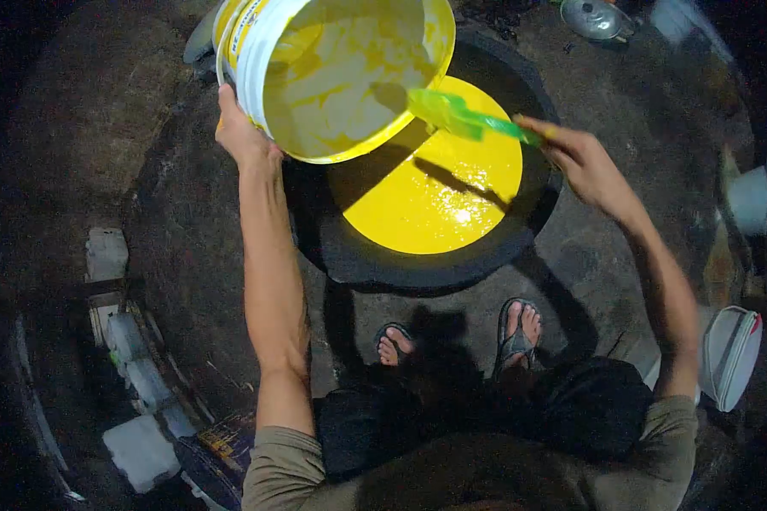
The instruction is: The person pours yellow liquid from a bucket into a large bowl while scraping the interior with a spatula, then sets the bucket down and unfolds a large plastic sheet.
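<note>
my left hand (240,132) grips the tilted white bucket (332,72) over the black pan (426,264) of yellow batter (435,196); my right hand (584,162) fingers pinch the green spatula (460,117) inside its rim

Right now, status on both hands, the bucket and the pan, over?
Left hand grips tilted bucket over black pan. Right hand holds green spatula, blade at bucket mouth. Yellow liquid pooled in pan; nothing between bucket and pan.

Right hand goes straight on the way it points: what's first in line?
Probably the yellow-smeared mouth of the tilted white plastic bucket: the right hand points along its green plastic spatula, whose blade reaches inside. Depth unclear.
</note>
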The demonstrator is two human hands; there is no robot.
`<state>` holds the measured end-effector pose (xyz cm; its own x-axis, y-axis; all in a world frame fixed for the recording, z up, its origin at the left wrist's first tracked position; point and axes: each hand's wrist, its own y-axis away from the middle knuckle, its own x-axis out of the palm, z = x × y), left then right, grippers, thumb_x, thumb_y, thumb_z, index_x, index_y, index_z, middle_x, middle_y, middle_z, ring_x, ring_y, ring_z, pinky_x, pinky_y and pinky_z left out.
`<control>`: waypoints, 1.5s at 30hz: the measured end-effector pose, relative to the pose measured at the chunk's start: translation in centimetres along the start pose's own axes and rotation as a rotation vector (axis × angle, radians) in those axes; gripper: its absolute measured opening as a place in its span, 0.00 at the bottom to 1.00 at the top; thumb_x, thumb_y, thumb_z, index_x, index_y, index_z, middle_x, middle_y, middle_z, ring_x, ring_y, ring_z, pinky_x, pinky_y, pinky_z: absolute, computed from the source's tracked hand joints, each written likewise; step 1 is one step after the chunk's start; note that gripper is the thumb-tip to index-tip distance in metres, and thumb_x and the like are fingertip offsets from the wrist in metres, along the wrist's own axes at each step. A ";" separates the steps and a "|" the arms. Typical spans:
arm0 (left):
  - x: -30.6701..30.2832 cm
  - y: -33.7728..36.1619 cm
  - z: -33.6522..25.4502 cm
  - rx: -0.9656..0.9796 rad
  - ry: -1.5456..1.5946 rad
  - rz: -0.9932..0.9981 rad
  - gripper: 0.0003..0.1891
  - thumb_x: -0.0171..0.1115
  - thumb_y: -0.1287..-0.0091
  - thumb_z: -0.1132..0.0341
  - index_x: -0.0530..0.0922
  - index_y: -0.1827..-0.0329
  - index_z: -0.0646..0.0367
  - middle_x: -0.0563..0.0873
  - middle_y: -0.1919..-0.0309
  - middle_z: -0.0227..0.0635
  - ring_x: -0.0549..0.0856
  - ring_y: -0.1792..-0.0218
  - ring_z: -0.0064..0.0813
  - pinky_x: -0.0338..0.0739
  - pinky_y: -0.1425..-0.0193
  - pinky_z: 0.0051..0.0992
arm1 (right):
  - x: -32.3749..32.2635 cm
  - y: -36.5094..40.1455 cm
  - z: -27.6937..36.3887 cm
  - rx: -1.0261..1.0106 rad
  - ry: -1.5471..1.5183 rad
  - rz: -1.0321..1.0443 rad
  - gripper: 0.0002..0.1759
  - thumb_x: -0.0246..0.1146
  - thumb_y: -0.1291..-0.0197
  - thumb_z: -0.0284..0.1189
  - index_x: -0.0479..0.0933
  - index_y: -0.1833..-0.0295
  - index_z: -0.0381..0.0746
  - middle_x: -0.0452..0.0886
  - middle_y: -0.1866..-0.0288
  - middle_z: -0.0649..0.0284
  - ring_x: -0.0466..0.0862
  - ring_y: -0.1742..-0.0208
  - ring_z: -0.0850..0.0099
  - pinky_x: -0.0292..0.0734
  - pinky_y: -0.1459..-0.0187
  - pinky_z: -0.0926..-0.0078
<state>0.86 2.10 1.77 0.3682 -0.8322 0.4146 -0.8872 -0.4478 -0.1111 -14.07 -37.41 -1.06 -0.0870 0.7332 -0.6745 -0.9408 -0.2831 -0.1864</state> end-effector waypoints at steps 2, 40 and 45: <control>-0.1 -0.3 0.2 -0.026 0.023 0.047 0.21 0.55 0.26 0.55 0.79 0.45 0.68 0.87 0.55 0.40 0.88 0.59 0.35 0.85 0.56 0.35 | 1.5 -4.6 1.1 -0.023 -0.090 0.020 0.20 0.52 0.31 0.26 0.75 0.35 0.39 0.82 0.43 0.47 0.83 0.43 0.57 0.76 0.41 0.64; -0.9 1.0 1.2 0.038 -0.044 -0.069 0.25 0.53 0.24 0.51 0.79 0.46 0.71 0.86 0.56 0.42 0.88 0.62 0.33 0.84 0.58 0.34 | 6.9 -7.2 1.5 0.062 -0.427 0.225 0.23 0.47 0.27 0.27 0.68 0.28 0.45 0.71 0.73 0.70 0.70 0.73 0.80 0.68 0.69 0.80; 0.4 0.5 1.3 0.033 0.057 -0.104 0.21 0.58 0.27 0.52 0.79 0.68 0.65 0.84 0.70 0.35 0.83 0.73 0.26 0.78 0.69 0.31 | 1.9 0.9 1.5 -0.131 0.063 -0.004 0.30 0.53 0.42 0.14 0.70 0.32 0.40 0.78 0.59 0.49 0.83 0.57 0.56 0.76 0.55 0.64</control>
<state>0.90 1.14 0.67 0.4403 -0.7615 0.4757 -0.8352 -0.5418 -0.0941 -15.58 -35.38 -1.41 -0.0589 0.6955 -0.7161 -0.8901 -0.3613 -0.2777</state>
